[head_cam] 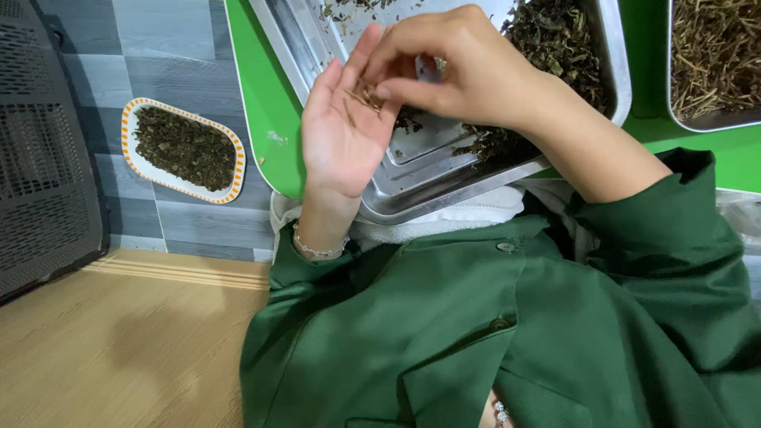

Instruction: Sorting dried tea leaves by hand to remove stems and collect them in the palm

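over the near edge of a steel tray (444, 170) on a green tabletop (265, 103), a person in a dark green coat (491, 333) sorts dried leaves (555, 40) heaped toward the tray's far right corner. a second steel tray (713, 123) of thin dried stems sits at the tabletop's right edge, apart from the first. down on the grey floor, past the tabletop's left edge, lies an oval dish (182, 149) with an orange-patterned rim, filled with dark dried leaves; a black mesh panel (43, 143) stands further left. a white cloth (444, 218) is tucked under the tray's near edge.

the left hand (345, 131) is held flat and spread, palm up, with a few thin brown stems (361, 97) lying across the fingers. the right hand (460, 67) curls over it from the right, thumb and forefinger pinched together on those stems, hiding part of the tray's middle. a beaded bracelet (317, 250) circles the left wrist.
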